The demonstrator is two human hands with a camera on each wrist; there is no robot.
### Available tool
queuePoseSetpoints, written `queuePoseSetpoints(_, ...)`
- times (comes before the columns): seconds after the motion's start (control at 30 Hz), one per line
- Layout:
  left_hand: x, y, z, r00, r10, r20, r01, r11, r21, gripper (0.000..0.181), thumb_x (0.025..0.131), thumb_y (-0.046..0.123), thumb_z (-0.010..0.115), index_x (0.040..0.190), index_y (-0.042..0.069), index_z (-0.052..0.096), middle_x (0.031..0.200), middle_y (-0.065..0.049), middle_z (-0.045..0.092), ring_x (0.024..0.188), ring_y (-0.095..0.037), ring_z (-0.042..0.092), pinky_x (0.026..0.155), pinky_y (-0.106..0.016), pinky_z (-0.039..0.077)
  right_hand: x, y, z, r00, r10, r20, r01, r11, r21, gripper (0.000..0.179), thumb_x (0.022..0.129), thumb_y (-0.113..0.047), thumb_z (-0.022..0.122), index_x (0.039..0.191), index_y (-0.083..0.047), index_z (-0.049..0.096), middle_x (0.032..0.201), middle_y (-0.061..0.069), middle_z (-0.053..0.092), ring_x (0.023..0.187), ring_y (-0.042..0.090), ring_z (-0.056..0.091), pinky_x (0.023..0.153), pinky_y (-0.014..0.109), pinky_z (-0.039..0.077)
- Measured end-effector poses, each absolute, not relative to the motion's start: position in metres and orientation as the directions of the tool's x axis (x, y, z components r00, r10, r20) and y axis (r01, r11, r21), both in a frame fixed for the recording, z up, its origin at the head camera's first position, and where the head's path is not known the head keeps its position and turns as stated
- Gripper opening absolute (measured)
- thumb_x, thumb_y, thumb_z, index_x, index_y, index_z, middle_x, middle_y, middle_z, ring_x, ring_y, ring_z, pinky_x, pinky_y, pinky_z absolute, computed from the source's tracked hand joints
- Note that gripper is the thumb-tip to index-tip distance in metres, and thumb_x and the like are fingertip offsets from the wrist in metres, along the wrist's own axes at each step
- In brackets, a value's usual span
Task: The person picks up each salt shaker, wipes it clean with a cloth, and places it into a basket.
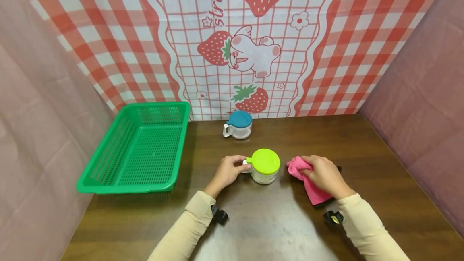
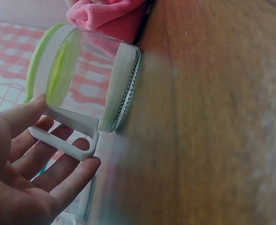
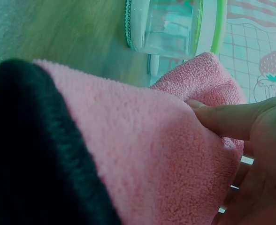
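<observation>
A clear jar (image 1: 264,177) with a lime-green lid (image 1: 266,161) stands upright at the middle of the table, and some pale contents show at its base. My left hand (image 1: 228,171) holds its white handle (image 2: 77,123), thumb on top and fingers curled through and under it. To the jar's right, my right hand (image 1: 322,174) grips a pink cloth (image 1: 314,188) with a dark edge. The thumb presses into the bunched cloth (image 3: 142,145) in the right wrist view, and the other fingers are partly hidden behind it. A small gap separates cloth and jar.
Behind the green-lidded jar stands a similar jar (image 1: 241,132) with a blue lid and white handle. A green plastic basket (image 1: 173,148) sits at the table's left. A checked strawberry curtain (image 1: 326,71) hangs along the back edge of the brown table (image 1: 250,228).
</observation>
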State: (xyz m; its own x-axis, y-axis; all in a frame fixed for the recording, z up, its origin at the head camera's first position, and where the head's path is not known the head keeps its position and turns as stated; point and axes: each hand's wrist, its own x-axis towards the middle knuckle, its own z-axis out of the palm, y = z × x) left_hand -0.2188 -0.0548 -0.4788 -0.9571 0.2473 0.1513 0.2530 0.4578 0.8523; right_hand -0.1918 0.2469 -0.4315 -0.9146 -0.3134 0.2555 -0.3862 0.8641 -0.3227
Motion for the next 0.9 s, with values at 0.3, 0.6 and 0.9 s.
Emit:
queuePoseSetpoints(0.3, -0.2188, -0.0533, -0.4797, -0.959, 0.244, 0.146, 0.243, 0.434, 0.868, 0.025, 0.085, 0.018, 0.074, 0.103, 0.001, 0.073, 0.097, -0.013, 0.075, 0.088, -0.019, 0.068, 0.075, -0.021, 0.052, -0.1874, 0.2517, -0.4338, -0.935, -0.286, 0.210, -0.345, 0.873, -0.346, 0.033, 0.081, -0.009, 0.075, 0.111, 0.004, 0.069, 0.100, 0.021, 0.071, 0.087, 0.037, 0.068, 0.073, 0.051, 0.052)
queuePoseSetpoints(0.6, -0.2169, -0.0497, -0.4765, -0.977, 0.198, 0.074, 0.144, 0.366, 0.919, 0.024, 0.084, 0.013, 0.074, 0.102, -0.003, 0.073, 0.099, -0.018, 0.073, 0.076, -0.016, 0.065, 0.060, -0.019, 0.053, -0.1866, 0.2519, -0.4345, -0.941, -0.285, 0.183, -0.334, 0.871, -0.359, 0.034, 0.082, -0.011, 0.074, 0.111, 0.005, 0.069, 0.103, 0.022, 0.071, 0.088, 0.036, 0.068, 0.074, 0.051, 0.052)
queuePoseSetpoints(0.9, -0.2151, -0.0482, -0.4747, -0.987, 0.150, 0.057, 0.106, 0.342, 0.934, 0.025, 0.083, 0.012, 0.075, 0.102, -0.004, 0.073, 0.097, -0.019, 0.074, 0.074, -0.014, 0.064, 0.061, -0.022, 0.054, -0.1843, 0.2538, -0.4347, -0.941, -0.281, 0.189, -0.332, 0.872, -0.359, 0.035, 0.082, -0.012, 0.075, 0.111, 0.005, 0.069, 0.101, 0.021, 0.072, 0.087, 0.035, 0.068, 0.072, 0.050, 0.052)
